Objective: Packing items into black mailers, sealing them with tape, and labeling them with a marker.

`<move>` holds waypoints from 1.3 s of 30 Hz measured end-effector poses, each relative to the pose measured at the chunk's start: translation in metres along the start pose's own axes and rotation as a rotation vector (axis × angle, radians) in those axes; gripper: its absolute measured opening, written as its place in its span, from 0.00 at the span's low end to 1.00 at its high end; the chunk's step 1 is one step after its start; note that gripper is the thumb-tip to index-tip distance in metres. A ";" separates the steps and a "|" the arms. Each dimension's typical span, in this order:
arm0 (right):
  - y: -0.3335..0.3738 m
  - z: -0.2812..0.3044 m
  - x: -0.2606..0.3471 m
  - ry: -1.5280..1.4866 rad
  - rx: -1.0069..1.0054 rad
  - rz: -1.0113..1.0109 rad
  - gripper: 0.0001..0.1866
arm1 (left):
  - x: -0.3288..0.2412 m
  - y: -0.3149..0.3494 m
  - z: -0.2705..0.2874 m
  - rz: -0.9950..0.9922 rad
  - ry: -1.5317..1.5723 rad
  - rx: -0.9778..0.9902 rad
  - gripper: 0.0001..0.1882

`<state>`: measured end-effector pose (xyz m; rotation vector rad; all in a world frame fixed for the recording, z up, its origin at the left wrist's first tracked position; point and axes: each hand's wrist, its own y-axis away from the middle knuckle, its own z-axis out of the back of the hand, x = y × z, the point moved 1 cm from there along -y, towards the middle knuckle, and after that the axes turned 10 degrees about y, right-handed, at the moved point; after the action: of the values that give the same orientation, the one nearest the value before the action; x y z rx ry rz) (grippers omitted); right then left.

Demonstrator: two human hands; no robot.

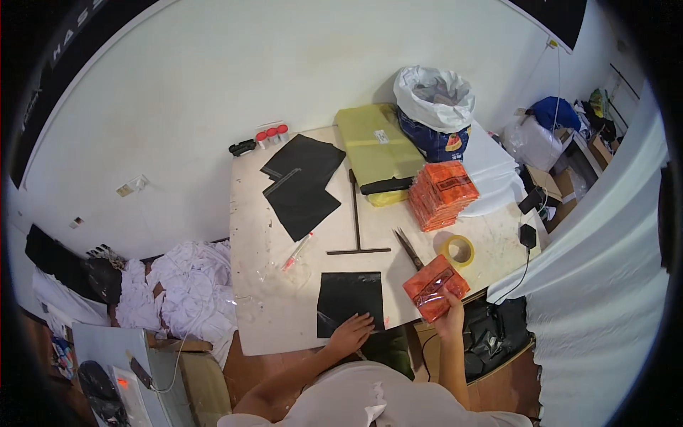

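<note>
My right hand (pixel 449 322) grips a flat orange packet (pixel 431 282) in clear shiny wrap by its lower right side, over the table's front edge. My left hand (pixel 351 333) lies open with fingers stretched on the lower right part of a black plastic mailing bag (pixel 347 295). That bag rests flat near the front of the table. A stack of similar orange packets (pixel 442 193) stands farther back. Scissors (pixel 408 249) lie just beyond the held packet, their handles hidden beneath it. Beside them is a roll of yellowish tape (pixel 457 250).
More black bags (pixel 302 185) lie at the back left. A dark T-shaped rod (pixel 356 228) and a red-and-white pen (pixel 297 252) lie mid-table. Behind are a yellow package (pixel 377 142) and a blue-and-white sack (pixel 434 117). A white curtain (pixel 605 285) hangs at right.
</note>
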<state>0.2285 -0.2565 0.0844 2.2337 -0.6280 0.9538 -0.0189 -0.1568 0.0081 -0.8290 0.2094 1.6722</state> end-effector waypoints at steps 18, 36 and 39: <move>0.031 -0.028 0.004 -0.490 0.174 -0.063 0.25 | -0.006 -0.069 0.065 0.491 0.458 -0.639 0.08; -0.024 -0.052 -0.037 -0.461 0.330 -0.122 0.26 | 0.012 -0.077 0.063 0.519 0.495 -0.580 0.08; -0.029 -0.043 -0.045 -0.430 0.330 -0.161 0.24 | 0.012 -0.089 0.081 0.485 0.316 -0.553 0.09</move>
<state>0.1989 -0.1990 0.0635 2.7711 -0.4871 0.5241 0.0287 -0.0774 0.0853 -1.5572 0.1734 2.0830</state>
